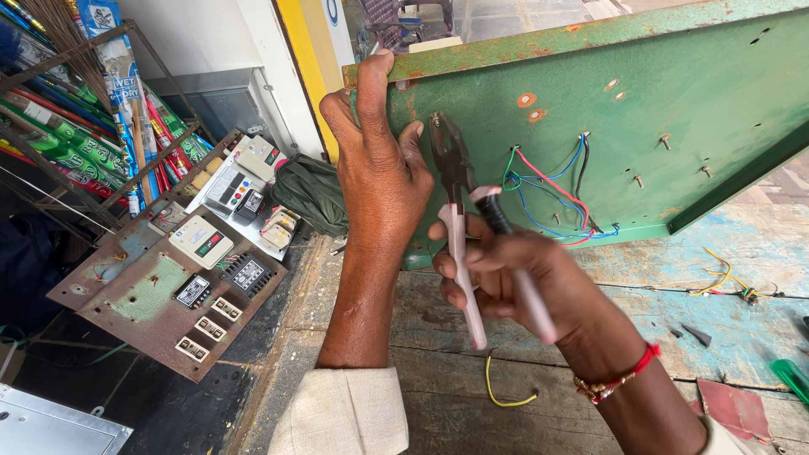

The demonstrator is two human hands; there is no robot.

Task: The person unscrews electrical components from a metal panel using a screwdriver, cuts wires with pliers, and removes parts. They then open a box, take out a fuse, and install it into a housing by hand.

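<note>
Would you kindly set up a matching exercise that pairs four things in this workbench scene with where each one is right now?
Things:
1. pliers
2. green metal panel
3. yellow wire piece
4. bundle of coloured wires

Places:
A. lying loose on the wooden bench
B. gripped at its top edge by the left hand
C. held in the right hand, jaws up
D. hanging on the face of the panel

Pairs: 1-C, 2-B, 3-A, 4-D
</note>
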